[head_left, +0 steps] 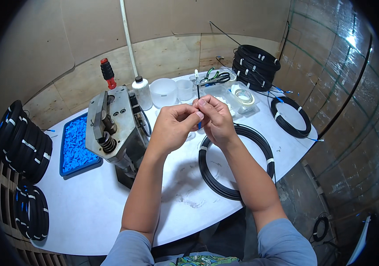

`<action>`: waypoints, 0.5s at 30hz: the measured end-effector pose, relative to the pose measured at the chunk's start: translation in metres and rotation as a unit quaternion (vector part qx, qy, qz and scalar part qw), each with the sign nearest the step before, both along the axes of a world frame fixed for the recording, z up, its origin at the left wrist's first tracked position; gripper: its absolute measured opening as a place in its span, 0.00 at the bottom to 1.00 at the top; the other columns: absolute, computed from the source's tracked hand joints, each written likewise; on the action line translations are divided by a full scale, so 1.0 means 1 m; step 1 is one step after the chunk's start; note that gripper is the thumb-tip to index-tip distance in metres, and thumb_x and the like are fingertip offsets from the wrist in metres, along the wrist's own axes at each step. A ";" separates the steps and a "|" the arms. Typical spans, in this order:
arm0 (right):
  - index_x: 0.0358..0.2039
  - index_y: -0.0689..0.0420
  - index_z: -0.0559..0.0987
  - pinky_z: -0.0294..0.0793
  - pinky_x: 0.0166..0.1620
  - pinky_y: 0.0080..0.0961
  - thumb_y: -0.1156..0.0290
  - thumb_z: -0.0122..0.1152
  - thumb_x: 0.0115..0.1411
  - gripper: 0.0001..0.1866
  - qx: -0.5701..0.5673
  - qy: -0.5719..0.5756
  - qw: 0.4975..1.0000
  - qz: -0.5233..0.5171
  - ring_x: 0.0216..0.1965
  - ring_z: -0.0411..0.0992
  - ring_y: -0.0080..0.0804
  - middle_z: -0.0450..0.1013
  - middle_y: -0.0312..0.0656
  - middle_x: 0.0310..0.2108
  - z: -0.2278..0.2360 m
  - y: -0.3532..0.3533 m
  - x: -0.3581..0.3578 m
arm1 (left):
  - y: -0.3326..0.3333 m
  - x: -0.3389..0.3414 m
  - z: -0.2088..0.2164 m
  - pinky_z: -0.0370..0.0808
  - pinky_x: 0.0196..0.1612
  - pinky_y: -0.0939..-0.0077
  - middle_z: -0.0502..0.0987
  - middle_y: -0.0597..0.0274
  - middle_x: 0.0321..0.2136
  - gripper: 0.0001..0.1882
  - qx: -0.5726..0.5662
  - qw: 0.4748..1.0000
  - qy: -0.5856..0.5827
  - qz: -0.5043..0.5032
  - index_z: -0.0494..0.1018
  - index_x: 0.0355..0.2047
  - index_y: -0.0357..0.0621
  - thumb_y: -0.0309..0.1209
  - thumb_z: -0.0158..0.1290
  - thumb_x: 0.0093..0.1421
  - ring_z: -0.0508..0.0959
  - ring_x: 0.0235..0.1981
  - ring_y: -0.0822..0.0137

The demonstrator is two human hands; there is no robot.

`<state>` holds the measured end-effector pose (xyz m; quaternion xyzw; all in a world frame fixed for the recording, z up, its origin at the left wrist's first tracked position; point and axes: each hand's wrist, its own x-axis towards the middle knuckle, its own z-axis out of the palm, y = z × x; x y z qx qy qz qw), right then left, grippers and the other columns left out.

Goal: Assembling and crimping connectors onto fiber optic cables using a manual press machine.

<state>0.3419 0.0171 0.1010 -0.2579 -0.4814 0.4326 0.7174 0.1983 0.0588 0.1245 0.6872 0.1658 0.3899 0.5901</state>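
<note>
My left hand (174, 126) and my right hand (218, 119) meet above the middle of the table, both closed in a pinch on a thin black cable (198, 92). The cable stands upright between my fingers, with a white tip (196, 73) at its top. A small blue piece (199, 126) pokes out below the fingertips; how it joins the cable is hidden. Beneath my right forearm lies a coil of black cable (204, 170) bound with white tape. To the left of my left hand stands a metal hand press (123, 122) with a red-and-black handle.
Left of the press, a blue tray (83, 168) holds many small blue parts. A white bottle (141, 93), translucent cups (163, 92), scissors (216, 80) and tape roll (244, 95) stand at the back. Cable coils (255, 66) are stacked back right; more (23, 142) sit left.
</note>
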 end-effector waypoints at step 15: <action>0.34 0.59 0.75 0.67 0.26 0.15 0.68 0.54 0.64 0.08 -0.001 -0.010 1.000 -0.017 0.25 0.68 0.17 0.72 0.34 0.27 -0.003 0.002 0.001 | 0.002 -0.001 0.000 0.77 0.31 0.82 0.78 0.63 0.24 0.09 -0.011 1.000 0.015 -0.007 0.79 0.33 0.35 0.29 0.55 0.59 0.76 0.25 0.76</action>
